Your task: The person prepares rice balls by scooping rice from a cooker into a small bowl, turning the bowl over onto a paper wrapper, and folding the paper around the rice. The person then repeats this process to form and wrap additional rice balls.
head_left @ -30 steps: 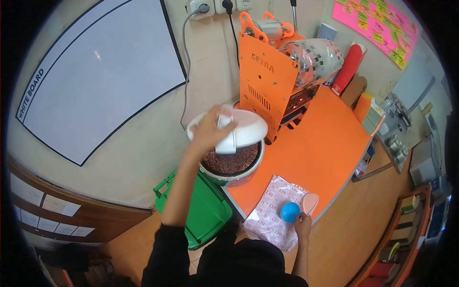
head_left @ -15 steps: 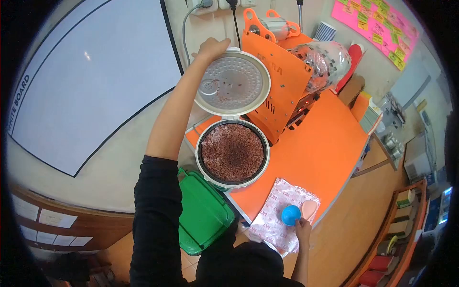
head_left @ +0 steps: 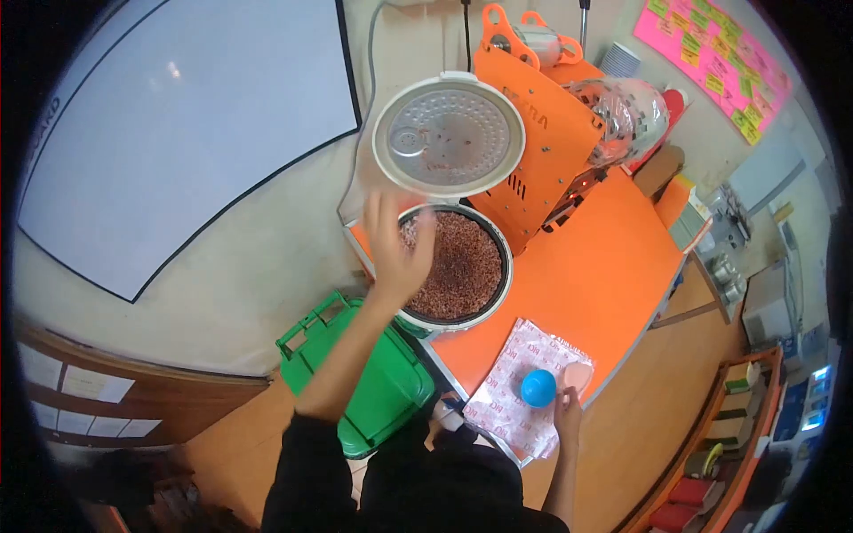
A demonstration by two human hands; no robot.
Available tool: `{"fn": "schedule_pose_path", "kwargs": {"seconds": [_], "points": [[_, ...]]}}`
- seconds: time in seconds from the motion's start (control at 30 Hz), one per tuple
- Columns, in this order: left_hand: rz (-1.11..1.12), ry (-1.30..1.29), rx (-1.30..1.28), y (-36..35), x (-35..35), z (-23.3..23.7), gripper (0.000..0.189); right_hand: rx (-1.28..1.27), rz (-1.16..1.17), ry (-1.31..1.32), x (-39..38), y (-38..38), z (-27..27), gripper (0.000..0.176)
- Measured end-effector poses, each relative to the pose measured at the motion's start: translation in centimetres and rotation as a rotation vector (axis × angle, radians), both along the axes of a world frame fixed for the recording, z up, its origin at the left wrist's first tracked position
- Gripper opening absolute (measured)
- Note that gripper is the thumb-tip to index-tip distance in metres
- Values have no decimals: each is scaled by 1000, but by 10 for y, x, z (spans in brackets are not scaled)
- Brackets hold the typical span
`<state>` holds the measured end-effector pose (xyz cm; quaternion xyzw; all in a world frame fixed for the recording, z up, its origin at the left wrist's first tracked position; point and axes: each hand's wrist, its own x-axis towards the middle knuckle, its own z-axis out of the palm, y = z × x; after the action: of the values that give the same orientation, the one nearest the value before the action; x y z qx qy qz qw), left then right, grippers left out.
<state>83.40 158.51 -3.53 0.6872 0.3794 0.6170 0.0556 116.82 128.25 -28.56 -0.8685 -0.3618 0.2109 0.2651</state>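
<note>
A round rice cooker (head_left: 508, 271) full of reddish-brown cooked rice (head_left: 458, 266) stands at the table's left end with its lid (head_left: 453, 138) raised. Over the cooker's left rim is my left hand (head_left: 397, 258), blurred by motion, fingers apart and holding nothing. At the table's front edge, my right hand (head_left: 567, 422) has its fingers closed at the lower end of a pink rice paddle (head_left: 577, 377). Beside it, a small blue bowl (head_left: 538, 388) sits on a stack of printed wrapping paper (head_left: 502, 391). My fingers partly hide the paddle's handle.
An orange machine (head_left: 542, 133) with a clear plastic-covered drum stands behind the cooker on the orange table (head_left: 604, 258). A green lidded bin (head_left: 382, 382) is on the floor at the left. A whiteboard (head_left: 195, 124) hangs on the wall.
My left hand has let go of the raised lid and come down towards the cooker. My right hand has shifted away from the blue bowl to the paddle. The view has shifted slightly.
</note>
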Motion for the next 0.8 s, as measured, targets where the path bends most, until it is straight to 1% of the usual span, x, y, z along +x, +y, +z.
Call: {"fn": "schedule_pose_path", "kwargs": {"seconds": [0.03, 0.07, 0.1, 0.13, 0.17, 0.2, 0.23, 0.27, 0.3, 0.37, 0.4, 0.47, 0.5, 0.53, 0.63, 0.73, 0.8], "points": [[162, 81, -64, -25, -9, -22, 14, 75, -53, -38, 6, -2, 2, 32], [93, -61, -255, -32, -21, -70, 14, 180, 33, -146, 8, -3, 17, 46], [95, -166, -307, -50, -30, -91, 15, 280, 117, -263, 8, -3, 35, 62], [98, -274, -361, -71, -38, -112, 17, 396, 210, -396, 4, 11, 68, 59], [147, -246, -406, -87, -46, -148, 25, 514, 304, -530, -3, 34, 102, 56], [194, -219, -450, -100, -50, -173, 34, 518, 360, -379, -9, 54, 121, 56], [138, -160, -490, -114, -50, -173, 47, 517, 403, -226, -16, 74, 141, 55], [83, -102, -532, -127, -46, -167, 61, 381, 401, 207, -23, 91, 155, 58], [28, -44, -573, -135, -41, -164, 74, 354, 532, 240, -40, 117, 184, 59], [38, 28, -569, -138, -25, -167, 104, 255, 762, 336, -75, 174, 233, 55], [45, 64, -569, -138, -16, -169, 119, 182, 860, 400, -90, 200, 248, 51], [71, -23, -548, -130, -3, -176, 133, 134, 1023, 258, -117, 253, 271, 39], [82, -65, -537, -126, 2, -178, 140, 220, 1136, 22, -119, 284, 263, 36], [104, -64, -545, -124, 5, -178, 141, 307, 1237, -219, -122, 311, 251, 33], [143, -96, -536, -117, 13, -178, 147, 269, 1193, -698, -150, 337, 254, 32], [229, -150, -536, -112, 22, -182, 149, 66, 1193, -831, -188, 350, 245, 27], [277, -135, -602, -115, 22, -178, 147, 33, 1193, -826, -200, 338, 229, 29]]}}
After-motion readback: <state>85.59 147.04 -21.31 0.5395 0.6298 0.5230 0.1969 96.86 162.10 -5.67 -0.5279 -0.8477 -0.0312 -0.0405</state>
